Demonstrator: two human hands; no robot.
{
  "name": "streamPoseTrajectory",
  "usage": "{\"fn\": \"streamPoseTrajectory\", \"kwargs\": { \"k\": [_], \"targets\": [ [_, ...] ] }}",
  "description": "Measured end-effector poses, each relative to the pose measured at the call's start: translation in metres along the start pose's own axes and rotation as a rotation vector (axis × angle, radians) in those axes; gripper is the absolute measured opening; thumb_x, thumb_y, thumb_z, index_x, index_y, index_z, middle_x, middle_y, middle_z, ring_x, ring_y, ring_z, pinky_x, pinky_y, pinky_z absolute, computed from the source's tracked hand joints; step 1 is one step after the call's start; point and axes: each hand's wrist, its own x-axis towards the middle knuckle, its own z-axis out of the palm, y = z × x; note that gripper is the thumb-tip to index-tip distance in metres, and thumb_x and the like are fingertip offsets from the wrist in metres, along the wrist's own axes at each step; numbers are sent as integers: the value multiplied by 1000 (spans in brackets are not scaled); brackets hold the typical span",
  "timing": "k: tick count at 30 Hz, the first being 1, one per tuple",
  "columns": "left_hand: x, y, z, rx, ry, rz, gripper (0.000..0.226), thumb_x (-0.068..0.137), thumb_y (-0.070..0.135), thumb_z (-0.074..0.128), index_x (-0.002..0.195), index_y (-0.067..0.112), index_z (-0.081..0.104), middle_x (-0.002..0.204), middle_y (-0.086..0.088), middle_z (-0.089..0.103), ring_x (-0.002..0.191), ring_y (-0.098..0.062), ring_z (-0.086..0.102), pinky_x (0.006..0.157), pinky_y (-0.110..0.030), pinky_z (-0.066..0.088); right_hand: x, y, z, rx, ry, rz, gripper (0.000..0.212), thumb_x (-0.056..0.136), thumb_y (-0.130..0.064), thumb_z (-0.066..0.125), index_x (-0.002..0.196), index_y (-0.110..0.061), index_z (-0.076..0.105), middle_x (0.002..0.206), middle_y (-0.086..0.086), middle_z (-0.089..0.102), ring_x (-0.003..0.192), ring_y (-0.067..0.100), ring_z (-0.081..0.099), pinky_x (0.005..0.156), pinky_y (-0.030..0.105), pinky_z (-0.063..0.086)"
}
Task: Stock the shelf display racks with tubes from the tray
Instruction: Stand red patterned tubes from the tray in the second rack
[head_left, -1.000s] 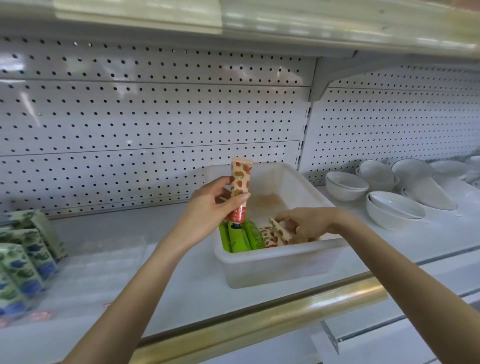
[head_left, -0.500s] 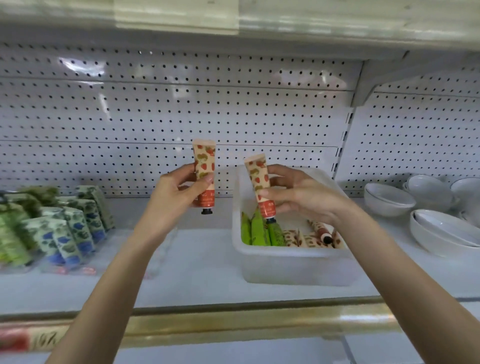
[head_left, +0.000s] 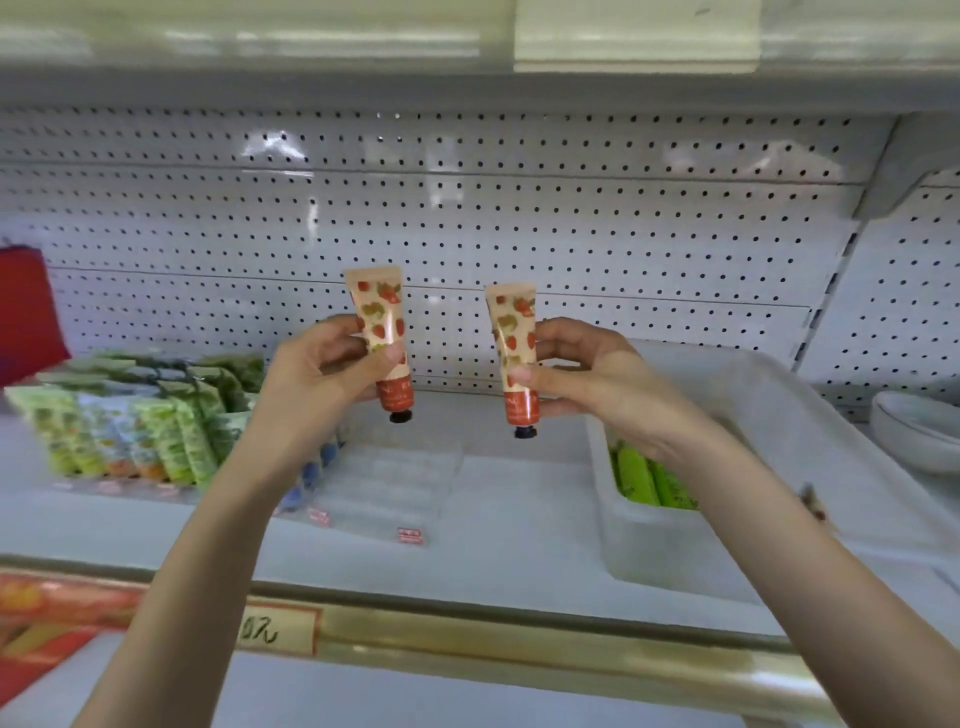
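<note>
My left hand (head_left: 317, 374) grips a peach strawberry-print tube (head_left: 382, 322), cap pointing down. A second strawberry tube (head_left: 514, 332) is gripped the same way in my right hand (head_left: 587, 379). Both tubes hang upright, side by side, above the shelf. Below them lies a clear display rack (head_left: 395, 483) whose slots hold nothing. The white tray (head_left: 769, 415) stands at the right, under my right forearm, with green tubes (head_left: 644, 478) showing inside. Left of the clear rack, racks of green and blue patterned tubes (head_left: 145, 426) stand filled.
White pegboard (head_left: 467, 218) backs the shelf. A white bowl (head_left: 914, 431) sits at the far right. The gold front rail (head_left: 519, 649) carries a price label. A red object (head_left: 26, 312) stands at the far left. An upper shelf hangs overhead.
Both hands have risen and shifted left, away from the tray and over the clear rack. The view has swung left, so the bowls have mostly slid out of sight.
</note>
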Motion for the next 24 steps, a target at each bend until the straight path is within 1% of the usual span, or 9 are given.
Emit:
{"fn": "streamPoseTrajectory", "kwargs": {
  "k": [2,6,9,13,15,17,18,21,24],
  "targets": [
    [5,3,-22,27,-17,11,18,83,10,64,98,19,60,75,9,73,70,-2,68,58,-13,51,9,2,18,-17,26,-8,18,82,-8,68,99,-12,63,92,-1,65,79,12,66,73,28,59],
    [20,2,-70,159,-46,8,21,80,19,69,94,28,57,83,9,74,76,-9,70,75,-29,54,32,13,58,-13,95,6,20,82,-9,69,100,-14,62,101,6,63,82,15,67,73,29,59],
    [34,-1,-100,221,-50,18,21,80,19,70,93,29,58,92,6,71,86,-14,68,85,-40,54,51,26,87,-11,122,16,19,83,-8,68,100,-15,60,102,4,61,78,13,67,73,26,58],
    [48,-9,-130,227,-88,52,17,80,20,70,91,28,60,92,9,69,88,-10,65,83,-36,55,72,50,118,-8,203,63,19,84,-3,66,95,-17,59,97,4,62,80,12,65,72,23,57],
    [54,-14,-140,207,-109,58,16,79,18,70,92,24,62,91,8,69,87,-9,65,84,-36,54,83,62,133,-18,243,85,20,84,-1,65,99,-11,56,98,7,61,85,17,63,73,23,58],
    [59,-18,-148,202,-141,70,17,79,17,71,93,21,62,90,7,70,85,-7,66,82,-32,55,94,75,147,-25,290,107,23,84,0,65,103,-6,54,100,11,61,84,19,62,71,23,57],
    [61,-21,-151,199,-161,76,17,79,16,71,92,21,62,90,7,70,84,-5,65,81,-30,55,100,81,154,-44,308,114,23,84,0,65,103,-4,53,100,12,61,83,19,62,72,25,58],
    [66,-29,-158,196,-209,94,18,78,15,72,90,21,62,90,9,70,81,-1,65,77,-22,55,113,98,169,-166,327,124,26,82,-3,68,105,-3,54,101,12,62,90,23,63,84,41,55],
    [70,-38,-165,196,-216,111,18,77,17,73,91,20,63,92,9,70,82,-1,65,77,-19,53,122,110,177,-182,355,138,25,82,-2,68,99,-8,50,97,9,59,91,24,60,85,41,53]
  ]
}}
